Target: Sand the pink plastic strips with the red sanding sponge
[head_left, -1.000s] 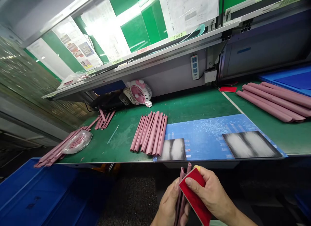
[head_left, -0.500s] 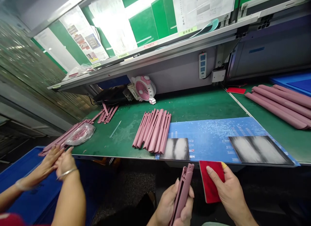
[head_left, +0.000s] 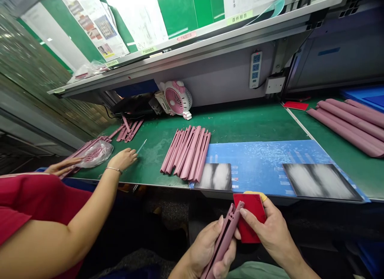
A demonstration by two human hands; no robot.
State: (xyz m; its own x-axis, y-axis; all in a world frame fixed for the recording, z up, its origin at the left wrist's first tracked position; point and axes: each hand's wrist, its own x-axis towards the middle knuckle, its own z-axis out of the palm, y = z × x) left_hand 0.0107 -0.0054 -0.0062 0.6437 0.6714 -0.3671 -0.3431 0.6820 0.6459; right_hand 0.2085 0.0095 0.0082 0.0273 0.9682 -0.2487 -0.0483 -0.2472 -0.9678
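Green surface fills the middle of the head view; on it lie a blue mat with a grey sheet, a row of pink parts and, at the right, a heap of longer pink bars. Across from the person's own hands, a co-worker's hand rests near a thin blade on the surface.

Below the surface edge, the left hand is closed firmly around one pink part, with the fingers wrapped over its lower half; the right hand is partly open, its fingers spread on a red pad, and a yellow tip shows behind the pad, though what it is I cannot tell. The part is held in the air, apart from the surface; its long axis goes diagonally from low left to upper right, and its slotted end points away, toward the pad. For good work, it seems best to keep this hold steady and the pad flat to the part.
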